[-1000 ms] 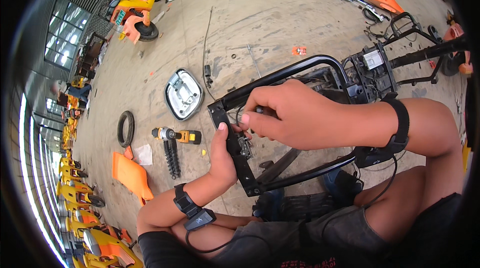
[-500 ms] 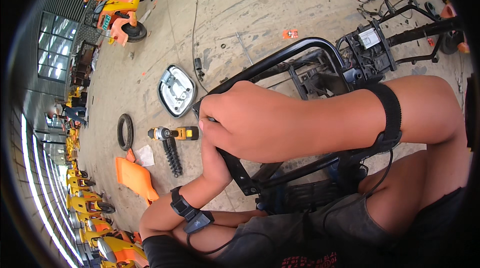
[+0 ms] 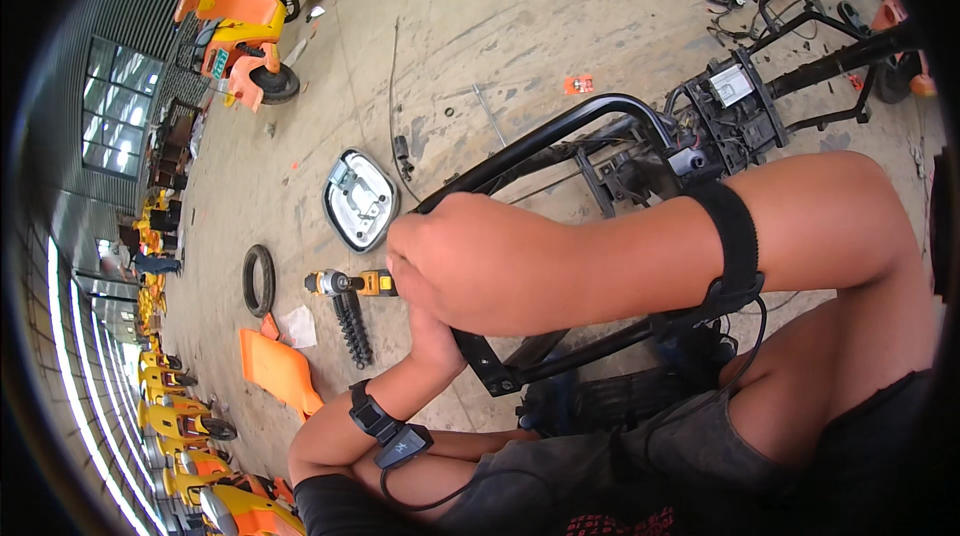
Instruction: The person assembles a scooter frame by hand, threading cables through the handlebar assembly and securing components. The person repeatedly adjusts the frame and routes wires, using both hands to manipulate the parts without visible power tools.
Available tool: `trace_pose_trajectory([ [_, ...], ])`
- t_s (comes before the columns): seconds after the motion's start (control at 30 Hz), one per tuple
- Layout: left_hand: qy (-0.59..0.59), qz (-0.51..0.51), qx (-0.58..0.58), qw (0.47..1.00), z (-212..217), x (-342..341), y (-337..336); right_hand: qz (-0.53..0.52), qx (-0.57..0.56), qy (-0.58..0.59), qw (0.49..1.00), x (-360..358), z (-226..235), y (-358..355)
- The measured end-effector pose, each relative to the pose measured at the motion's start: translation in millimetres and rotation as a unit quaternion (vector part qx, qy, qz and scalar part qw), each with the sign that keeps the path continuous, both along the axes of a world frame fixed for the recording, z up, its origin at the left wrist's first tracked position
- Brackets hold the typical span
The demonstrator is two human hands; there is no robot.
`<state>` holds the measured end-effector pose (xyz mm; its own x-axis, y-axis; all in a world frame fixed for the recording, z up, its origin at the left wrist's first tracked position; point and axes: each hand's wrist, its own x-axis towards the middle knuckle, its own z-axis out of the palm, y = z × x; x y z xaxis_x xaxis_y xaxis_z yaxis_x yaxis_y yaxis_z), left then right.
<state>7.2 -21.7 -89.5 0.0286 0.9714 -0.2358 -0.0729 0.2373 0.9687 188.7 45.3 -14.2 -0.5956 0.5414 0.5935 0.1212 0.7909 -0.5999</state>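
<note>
My right hand (image 3: 450, 261) is closed, its back toward me, at the near left end of a black scooter frame (image 3: 545, 136). Whatever its curled fingers hold is hidden. Directly below, my left hand (image 3: 434, 338) meets it; the right hand covers its fingers, so their grip does not show. The frame's flat end bracket (image 3: 488, 364) juts out beside my left wrist. Just left of the hands, a yellow and black cordless power tool (image 3: 345, 283) lies on the floor, partly behind the right hand, beside a black coil-spring shock absorber (image 3: 352, 331).
Left of the frame lie a white and black cover (image 3: 360, 201), a tyre (image 3: 258, 281) and an orange panel (image 3: 277, 368). A long cable (image 3: 393, 86) and thin rod (image 3: 490, 114) are farther off. Yellow scooters (image 3: 180, 421) line the left side. An electronics box (image 3: 731, 86) sits on the frame.
My right hand has turned, hiding its thumb and the gap that showed before. Both hands stay together at the frame end. The view has shifted slightly.
</note>
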Motion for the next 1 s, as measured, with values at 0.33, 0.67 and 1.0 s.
trace_pose_trajectory([
  [0.33, -0.184, -0.042, 0.037, 0.981, -13.0, -5.1, 7.2, 0.062, 0.091, -0.022, 0.994, 22.6, -20.1, -42.0],
  [0.67, -0.081, 0.040, -0.023, 0.996, 5.5, 9.5, 9.1, 0.193, -0.160, -0.069, 0.966, 44.8, -34.2, -55.8],
  [1.0, -0.089, 0.048, -0.021, 0.995, 2.9, 9.7, 8.5, 0.185, -0.161, -0.168, 0.955, 52.2, -30.9, -56.5],
])
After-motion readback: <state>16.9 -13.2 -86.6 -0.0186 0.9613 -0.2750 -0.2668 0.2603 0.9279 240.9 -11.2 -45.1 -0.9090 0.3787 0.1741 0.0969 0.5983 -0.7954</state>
